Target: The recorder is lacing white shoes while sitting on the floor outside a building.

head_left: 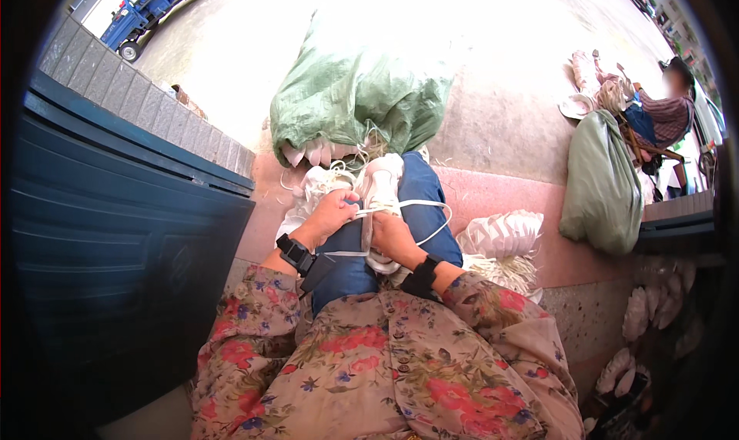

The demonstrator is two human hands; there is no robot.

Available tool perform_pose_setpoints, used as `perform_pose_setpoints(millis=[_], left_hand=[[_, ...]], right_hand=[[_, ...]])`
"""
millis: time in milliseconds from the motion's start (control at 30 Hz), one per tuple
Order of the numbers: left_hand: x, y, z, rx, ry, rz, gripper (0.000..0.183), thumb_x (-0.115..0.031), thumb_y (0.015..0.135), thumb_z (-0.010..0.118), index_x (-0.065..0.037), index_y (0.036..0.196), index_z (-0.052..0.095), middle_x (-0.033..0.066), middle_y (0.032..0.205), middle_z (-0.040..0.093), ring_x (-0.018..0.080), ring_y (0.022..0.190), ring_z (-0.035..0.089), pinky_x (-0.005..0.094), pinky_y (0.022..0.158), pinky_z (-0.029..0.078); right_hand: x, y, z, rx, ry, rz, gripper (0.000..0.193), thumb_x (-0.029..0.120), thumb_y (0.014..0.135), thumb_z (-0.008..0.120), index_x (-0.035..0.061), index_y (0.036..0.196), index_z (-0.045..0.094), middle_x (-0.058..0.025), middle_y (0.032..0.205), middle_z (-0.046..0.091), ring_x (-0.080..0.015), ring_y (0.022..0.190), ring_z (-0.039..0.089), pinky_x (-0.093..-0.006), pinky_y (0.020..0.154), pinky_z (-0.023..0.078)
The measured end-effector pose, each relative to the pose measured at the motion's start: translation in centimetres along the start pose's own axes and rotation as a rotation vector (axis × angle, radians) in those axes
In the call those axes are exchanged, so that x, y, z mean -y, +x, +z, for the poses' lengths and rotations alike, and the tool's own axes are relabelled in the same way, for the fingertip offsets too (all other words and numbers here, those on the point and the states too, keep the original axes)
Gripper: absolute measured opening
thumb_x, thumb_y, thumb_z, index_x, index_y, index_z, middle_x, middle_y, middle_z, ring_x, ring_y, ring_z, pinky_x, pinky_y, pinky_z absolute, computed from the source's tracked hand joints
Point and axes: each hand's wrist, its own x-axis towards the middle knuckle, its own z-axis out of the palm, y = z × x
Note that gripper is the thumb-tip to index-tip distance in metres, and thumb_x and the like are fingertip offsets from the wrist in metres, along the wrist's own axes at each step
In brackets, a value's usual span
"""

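Note:
A white shoe (382,180) lies lengthwise on my lap between my jeans-clad thighs, its toe pointing away from me. My left hand (332,215) is at the shoe's left side, fingers closed in a pinch on a white shoelace (445,218). On the right side, my right hand (395,238) is closed with fingertips at the lace near the shoe's opening. The lace crosses between both hands and loops out to the right over my thigh. Another strand runs under my wrists. More white shoes (314,184) with loose laces sit just beyond my left hand.
A green woven sack (362,93) with pale shoes at its mouth lies ahead. Nested white shoe pieces (504,234) and a bundle of laces (504,271) rest at right. Farther right are another full sack (603,186) and a seated person (668,120). A dark blue door (123,247) flanks my left.

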Motion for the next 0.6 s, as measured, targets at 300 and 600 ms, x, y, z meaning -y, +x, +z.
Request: perform_pose_setpoints(millis=[300,600], left_hand=[[-0.9,-0.9,0.1,-0.071,-0.096,-0.013,0.025,-0.008,0.08,0.054,0.001,0.103,0.05,0.0013,0.074,0.051,0.0068,0.066,0.048,0.0187,0.061,0.041],[-0.2,1.4,1.4,-0.026,0.083,0.08,0.017,-0.01,0.079,0.052,-0.001,0.094,0.054,0.0005,0.07,0.053,0.0076,0.063,0.048,0.0203,0.055,0.039]], right_hand=[[2.5,0.4,-3.5,0.34,0.027,0.116,0.012,0.013,0.083,0.046,0.0022,0.086,0.049,-0.0127,0.066,0.056,-0.0256,0.06,0.058,-0.0341,0.05,0.045],[13.5,-7.6,-26.0,-0.008,1.439,-0.599,0.005,0.008,0.09,0.035,0.007,0.086,0.038,0.0074,0.052,0.035,-0.0033,0.036,0.032,-0.0231,0.051,0.033]])
